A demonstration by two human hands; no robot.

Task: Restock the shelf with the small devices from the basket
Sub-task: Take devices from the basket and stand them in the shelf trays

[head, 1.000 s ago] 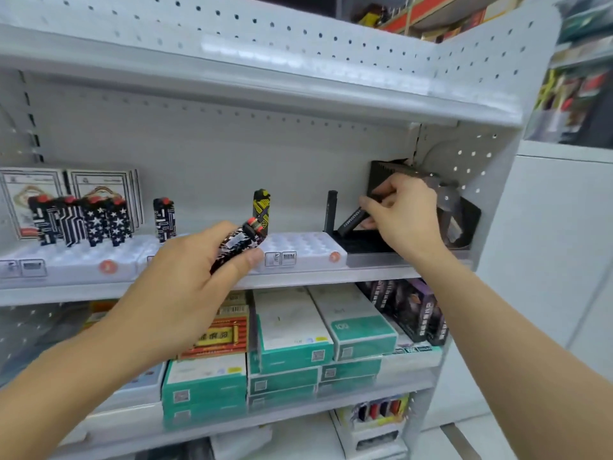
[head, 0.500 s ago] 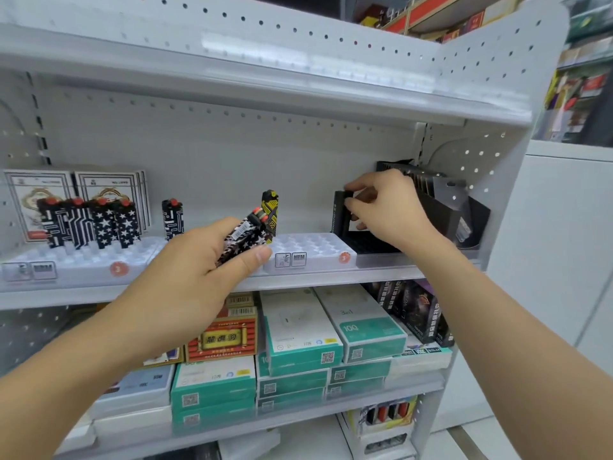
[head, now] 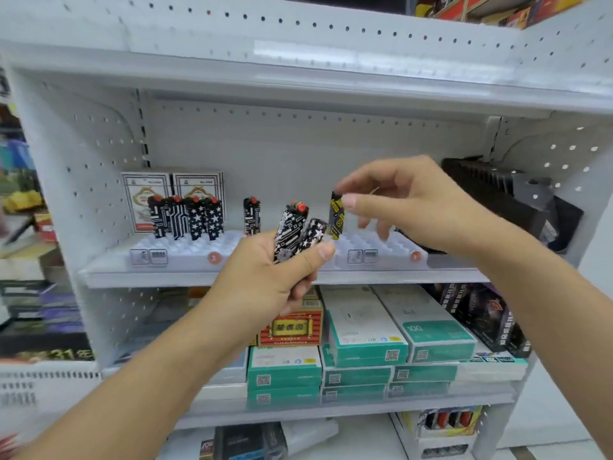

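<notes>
Looks like a small retail shop, given the white pegboard-backed shelf unit with slotted display trays carrying price tags, stacks of boxed teal-and-white products on the lower shelf, and more stocked shelving behind it.

Black-and-white patterned lighters with red tops at centre; one yellow-and-black lighter; teal-and-white boxes lower right.

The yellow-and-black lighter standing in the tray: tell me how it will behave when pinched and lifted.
The yellow-and-black lighter looks rigid, so it should keep its shape in the right hand pinching its top. Tall and narrow, it probably tips easily unless seated in a slot of the white tray. Its glossy printed skin may be slippery.
</notes>
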